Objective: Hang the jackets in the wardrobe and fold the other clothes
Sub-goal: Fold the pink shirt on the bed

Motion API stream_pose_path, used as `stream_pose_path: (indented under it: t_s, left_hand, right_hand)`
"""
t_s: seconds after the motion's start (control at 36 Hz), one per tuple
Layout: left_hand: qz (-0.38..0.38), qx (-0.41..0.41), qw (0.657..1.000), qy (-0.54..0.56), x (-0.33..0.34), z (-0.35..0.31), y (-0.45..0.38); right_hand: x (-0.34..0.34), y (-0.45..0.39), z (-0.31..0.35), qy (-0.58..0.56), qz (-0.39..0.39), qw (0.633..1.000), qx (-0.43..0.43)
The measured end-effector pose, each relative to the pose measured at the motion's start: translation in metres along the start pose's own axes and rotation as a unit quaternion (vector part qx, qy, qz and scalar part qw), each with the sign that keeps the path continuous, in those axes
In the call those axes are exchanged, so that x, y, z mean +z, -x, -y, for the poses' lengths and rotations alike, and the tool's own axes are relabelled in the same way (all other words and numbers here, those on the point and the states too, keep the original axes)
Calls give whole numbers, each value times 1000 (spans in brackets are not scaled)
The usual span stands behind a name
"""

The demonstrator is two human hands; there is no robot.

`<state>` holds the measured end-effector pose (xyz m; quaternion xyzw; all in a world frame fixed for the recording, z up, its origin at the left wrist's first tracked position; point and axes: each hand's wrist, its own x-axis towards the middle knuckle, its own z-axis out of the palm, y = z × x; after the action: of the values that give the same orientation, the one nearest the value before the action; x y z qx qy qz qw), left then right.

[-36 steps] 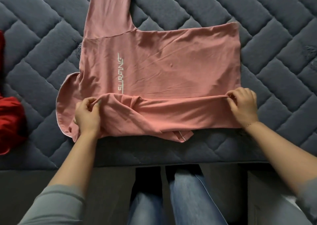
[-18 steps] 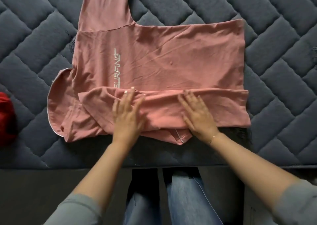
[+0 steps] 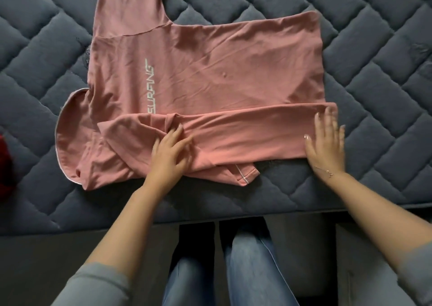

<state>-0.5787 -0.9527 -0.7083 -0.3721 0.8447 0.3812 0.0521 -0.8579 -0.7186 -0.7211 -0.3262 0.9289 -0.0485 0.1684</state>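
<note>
Neither grip is clamped on anything: the left hand [image 3: 171,152] lies with loosely spread fingers pressing on the folded band of the pink shirt [image 3: 210,72] at centre frame, and the right hand [image 3: 326,142] lies flat, fingers straight, on the band's right end, partly overlapping the quilted bed [image 3: 374,37]. The shirt lies face up on the bed with its long axis running left to right across the frame, collar at the left, hem at the right; its near side is turned up over the body in 1 fold. The part not yet folded, the far side with its sleeve [image 3: 131,4], lies above both hands toward the top of the frame; the left hand is nearer that sleeve, the right nearer the far hem corner. Count: 1 pink shirt, 2 hands, 1 red garment [image 3: 5,165] at the left edge, 1 bed.
</note>
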Motion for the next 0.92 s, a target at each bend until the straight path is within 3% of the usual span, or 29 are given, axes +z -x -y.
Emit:
stream_pose_path:
  t_s: [0.06,0.11,0.19,0.28,0.47,0.58,0.67,0.72,0.78,0.83,0.92]
  left_hand:
    - [-67,-18,994,89,-11,0,17]
    - [-135,-90,977,142,-19,0,40]
    - [-189,-271,911,246,-19,5,66]
    - [-148,-381,836,367,-17,12,72]
    - [-117,-400,797,437,-24,28,58]
    - [-95,-406,793,444,-31,36,58]
    - [-64,-404,783,469,-39,37,62]
    - [-53,-407,774,481,-43,38,65]
    - [-50,-425,751,502,-47,38,67]
    - [-33,-455,701,549,-50,36,68]
    - [30,-473,596,649,-56,27,63]
  right_hand:
    - [-2,22,28,-47,-59,997,-8]
    - [3,52,57,-113,-72,991,-7]
    - [19,94,98,-196,4,980,-36]
    - [35,119,122,-141,72,982,-101]
    - [33,99,138,-93,-13,991,-98]
    - [7,113,154,-180,30,970,-159]
    - [-15,137,161,-286,40,952,-96]
    - [-31,146,167,-387,43,921,-4]
    - [-47,142,175,-507,57,855,93]
    - [-63,126,184,-620,77,759,181]
    - [-84,93,203,-727,125,648,189]
